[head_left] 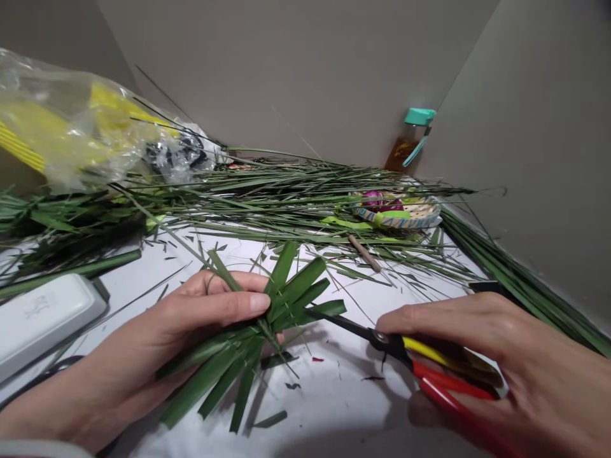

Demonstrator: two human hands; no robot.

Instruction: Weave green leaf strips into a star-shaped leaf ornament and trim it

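Observation:
My left hand (210, 312) pinches a woven green leaf piece (291, 292) between thumb and fingers. Its flat blades fan out to the upper right and lower left, and thin strands trail from its middle. In my right hand (468, 337) is a pair of scissors (382, 340) with red and yellow handles. The narrow dark blades reach left, their tip at the lower right blades of the woven leaf piece. Whether the tip touches a leaf I cannot tell. Small cut leaf scraps (271, 420) lie on the white surface below.
Long leaf strips (286, 191) heap across the back, beside a small woven basket (405, 219) holding purple items. A teal-lidded bottle (410, 140) stands behind. Left are a plastic bag (71, 127) with yellow contents and a white device (48, 318). A brown stick (363, 253) lies mid-table.

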